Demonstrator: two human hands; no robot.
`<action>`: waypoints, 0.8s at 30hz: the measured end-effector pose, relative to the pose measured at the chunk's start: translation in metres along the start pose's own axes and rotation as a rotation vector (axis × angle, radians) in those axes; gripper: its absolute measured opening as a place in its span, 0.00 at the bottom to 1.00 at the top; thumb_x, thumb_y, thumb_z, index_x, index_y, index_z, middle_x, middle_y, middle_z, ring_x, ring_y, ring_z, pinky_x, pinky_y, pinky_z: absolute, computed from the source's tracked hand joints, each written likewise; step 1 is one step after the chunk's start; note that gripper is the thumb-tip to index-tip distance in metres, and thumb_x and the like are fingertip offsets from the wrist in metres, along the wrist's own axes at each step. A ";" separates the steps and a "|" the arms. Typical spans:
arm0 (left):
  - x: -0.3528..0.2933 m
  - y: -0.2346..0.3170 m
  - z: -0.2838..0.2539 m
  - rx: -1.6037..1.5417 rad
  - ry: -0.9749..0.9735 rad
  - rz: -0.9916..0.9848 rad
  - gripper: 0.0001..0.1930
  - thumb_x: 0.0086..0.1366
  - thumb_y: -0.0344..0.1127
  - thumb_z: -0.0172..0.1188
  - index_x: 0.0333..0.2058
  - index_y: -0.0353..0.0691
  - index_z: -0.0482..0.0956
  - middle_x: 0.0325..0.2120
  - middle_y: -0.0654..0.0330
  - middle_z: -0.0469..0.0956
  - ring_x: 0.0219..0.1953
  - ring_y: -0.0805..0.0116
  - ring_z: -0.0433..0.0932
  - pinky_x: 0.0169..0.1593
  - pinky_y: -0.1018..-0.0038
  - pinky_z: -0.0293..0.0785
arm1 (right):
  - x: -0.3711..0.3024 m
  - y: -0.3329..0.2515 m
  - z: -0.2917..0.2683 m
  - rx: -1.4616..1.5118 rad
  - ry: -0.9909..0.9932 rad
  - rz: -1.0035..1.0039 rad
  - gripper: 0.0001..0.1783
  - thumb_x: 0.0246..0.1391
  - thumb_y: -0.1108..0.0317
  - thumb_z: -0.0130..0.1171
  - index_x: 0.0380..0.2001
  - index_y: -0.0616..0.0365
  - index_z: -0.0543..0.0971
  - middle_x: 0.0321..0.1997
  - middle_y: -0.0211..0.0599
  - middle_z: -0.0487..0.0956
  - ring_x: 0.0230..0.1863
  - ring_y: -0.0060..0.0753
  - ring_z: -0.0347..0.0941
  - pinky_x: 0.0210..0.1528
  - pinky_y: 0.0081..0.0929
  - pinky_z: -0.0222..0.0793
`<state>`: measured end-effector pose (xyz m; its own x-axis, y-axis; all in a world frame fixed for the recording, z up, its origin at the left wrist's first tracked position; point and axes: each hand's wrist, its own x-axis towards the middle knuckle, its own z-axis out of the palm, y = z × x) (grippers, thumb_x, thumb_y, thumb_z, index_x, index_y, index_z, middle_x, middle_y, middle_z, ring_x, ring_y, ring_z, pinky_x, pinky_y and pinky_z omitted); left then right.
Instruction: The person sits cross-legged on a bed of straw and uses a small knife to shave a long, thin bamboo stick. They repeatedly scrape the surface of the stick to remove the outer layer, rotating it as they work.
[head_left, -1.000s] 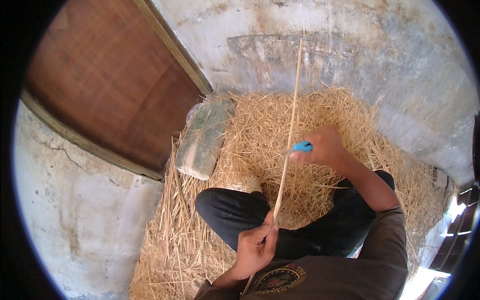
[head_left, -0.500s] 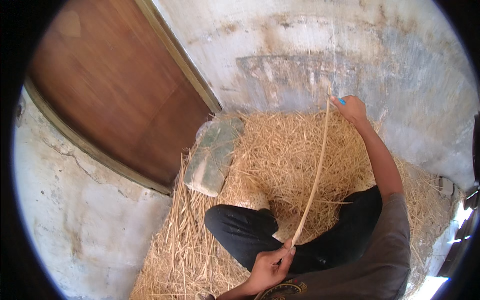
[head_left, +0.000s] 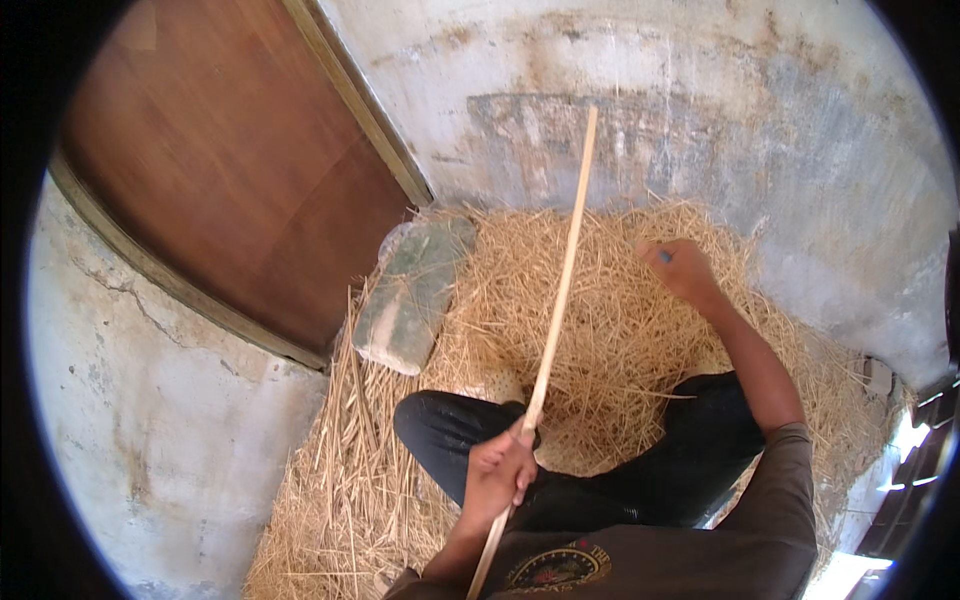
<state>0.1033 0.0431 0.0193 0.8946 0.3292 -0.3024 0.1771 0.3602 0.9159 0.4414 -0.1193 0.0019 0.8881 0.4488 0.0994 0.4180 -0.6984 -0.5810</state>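
Note:
A long, pale bamboo strip (head_left: 565,285) slants up and away from my lap, its far end in the air before the wall. My left hand (head_left: 500,468) is closed around it near its lower part, and the near end runs back under my forearm. Off to the right, my right hand (head_left: 682,272) is closed on a small blue-handled knife (head_left: 665,256), apart from the strip. Only a bit of the blue handle shows; the blade is hard to make out against the shavings.
Curly bamboo shavings (head_left: 610,320) cover the floor around my crossed legs (head_left: 640,500). A greenish stone slab (head_left: 415,300) lies at the left by the brown door (head_left: 250,180). Thin strips (head_left: 350,430) lie beside my left knee. A stained wall (head_left: 700,130) stands ahead.
My right hand has come off the strip's far end and moved nearer with the knife. The strip swung left, and my left hand now grips further along it, wrapped around it.

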 end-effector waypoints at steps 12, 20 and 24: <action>-0.011 0.018 0.026 0.183 -0.045 0.006 0.17 0.70 0.36 0.48 0.55 0.39 0.71 0.10 0.69 0.63 0.10 0.86 0.56 0.14 0.86 0.53 | -0.057 -0.060 0.022 -0.065 0.128 -0.499 0.35 0.40 0.29 0.58 0.09 0.52 0.73 0.07 0.36 0.67 0.09 0.39 0.67 0.14 0.32 0.60; 0.001 0.022 0.021 0.159 -0.043 0.038 0.16 0.71 0.37 0.47 0.52 0.37 0.73 0.09 0.69 0.63 0.08 0.85 0.56 0.13 0.85 0.53 | -0.073 -0.077 0.025 -0.112 0.065 -0.722 0.39 0.38 0.24 0.54 0.09 0.53 0.73 0.08 0.35 0.70 0.11 0.39 0.69 0.16 0.33 0.63; 0.003 0.021 0.024 0.141 -0.051 0.021 0.16 0.71 0.37 0.46 0.51 0.36 0.74 0.08 0.68 0.63 0.08 0.85 0.56 0.12 0.85 0.52 | -0.058 -0.057 0.043 -0.033 0.161 -0.666 0.40 0.38 0.23 0.53 0.11 0.54 0.75 0.08 0.36 0.68 0.12 0.36 0.69 0.15 0.31 0.62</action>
<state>0.1195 0.0307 0.0444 0.9179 0.2890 -0.2718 0.2104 0.2262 0.9511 0.3578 -0.0811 -0.0058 0.4558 0.7021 0.5471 0.8883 -0.3196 -0.3299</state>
